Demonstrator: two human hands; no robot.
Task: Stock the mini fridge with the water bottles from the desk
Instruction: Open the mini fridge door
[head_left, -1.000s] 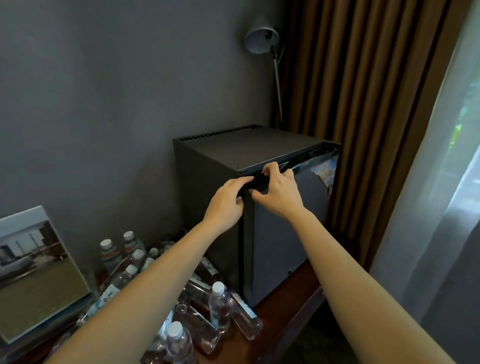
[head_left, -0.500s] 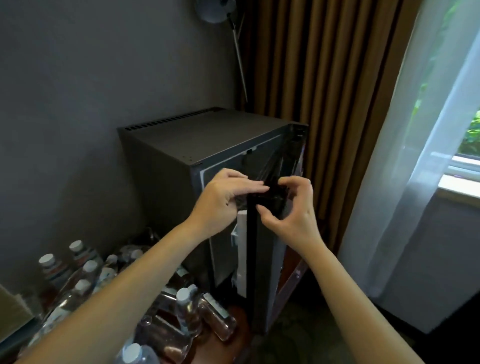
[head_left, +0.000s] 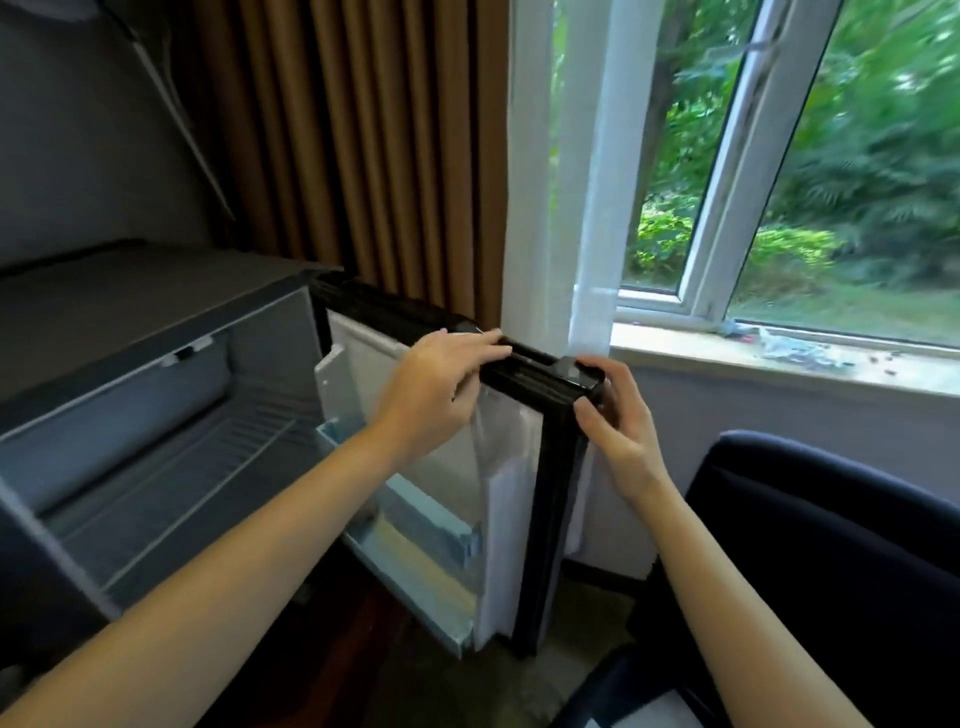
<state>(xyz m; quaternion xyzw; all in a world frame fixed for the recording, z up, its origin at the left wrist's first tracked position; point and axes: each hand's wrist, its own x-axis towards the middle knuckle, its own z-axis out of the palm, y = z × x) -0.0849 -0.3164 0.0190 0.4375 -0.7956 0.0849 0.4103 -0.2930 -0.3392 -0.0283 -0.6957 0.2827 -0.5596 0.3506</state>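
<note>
a: why both hands on one door?

b: to swing it wide, i'd judge. the left hand (head_left: 441, 384) lies over the top edge of the glossy black-framed door (head_left: 545, 374) with its white plastic liner, fingers on top and thumb pinching from beneath. the right hand (head_left: 618, 431) curls round the outer top corner, thumb on the inner edge.

a: and the dark grey, box-shaped metal mini fridge (head_left: 130, 306)?

b: it stands open. its pale, smooth cavity shows a thin wire shelf (head_left: 208, 467), and a clear bluish plastic door bin (head_left: 410, 561) sits low on the liner, likely meant for upright bottles.

a: the water bottles?

b: none in view, and none inside that i can see, so stocking hasn't begun. the door's free edge is near a sheer white curtain (head_left: 587, 208) and a dark blue padded chair (head_left: 831, 519), which may limit its swing.
</note>
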